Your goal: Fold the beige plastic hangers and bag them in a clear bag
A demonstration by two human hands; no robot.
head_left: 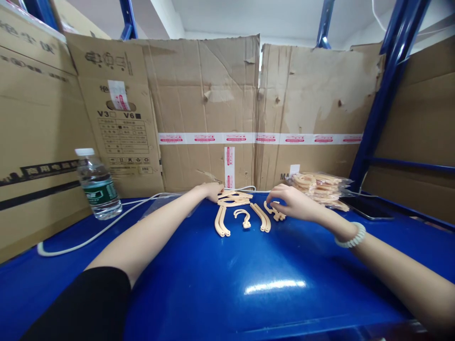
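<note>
My left hand [214, 190] reaches to the back of the blue table, at the left end of a loose pile of peach plastic hanger parts [234, 199]. Its fingertips are mostly hidden, so any hold on a part cannot be made out. My right hand [289, 201] is bent over a small group of hanger hooks [278, 214], thumb and forefinger apart, the forefinger close to one hook. Between the hands lie a pair of curved hanger arms [221, 221], a single hook [244, 219] and a second pair of curved arms [261, 218].
Clear bags of peach hanger parts [320, 187] are stacked behind my right hand, near a dark phone [368, 208]. A water bottle [98, 187] stands left by a white cable [81, 241]. Cardboard [206, 104] walls the back of the blue table [213, 289]. A clear bag [159, 206] lies beside my left forearm.
</note>
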